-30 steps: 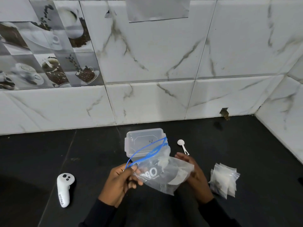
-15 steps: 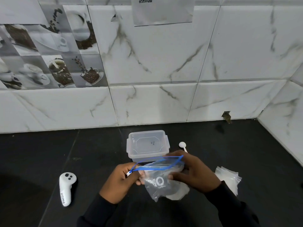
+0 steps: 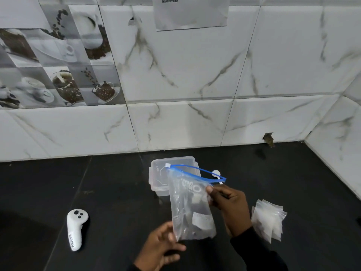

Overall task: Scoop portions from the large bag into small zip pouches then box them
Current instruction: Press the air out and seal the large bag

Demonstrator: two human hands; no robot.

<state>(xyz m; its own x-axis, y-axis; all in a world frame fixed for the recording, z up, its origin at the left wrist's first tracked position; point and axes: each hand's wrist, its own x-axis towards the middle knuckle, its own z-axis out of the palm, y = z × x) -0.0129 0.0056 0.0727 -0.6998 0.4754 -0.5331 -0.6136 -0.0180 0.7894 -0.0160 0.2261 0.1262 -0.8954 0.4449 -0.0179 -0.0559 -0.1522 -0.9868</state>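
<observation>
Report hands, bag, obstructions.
Right hand pinches clear blue-zipped plastic bag, mouth open. Left hand open at its bottom corner. White plastic spoon untouched behind; clear lidded box closed.

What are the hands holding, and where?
The right hand pinches the large bag at its side edge, just below the blue zip. The left hand touches its bottom corner; whether it grips cannot be told.

Head view — downward, near counter [image 3: 117,192]
</observation>
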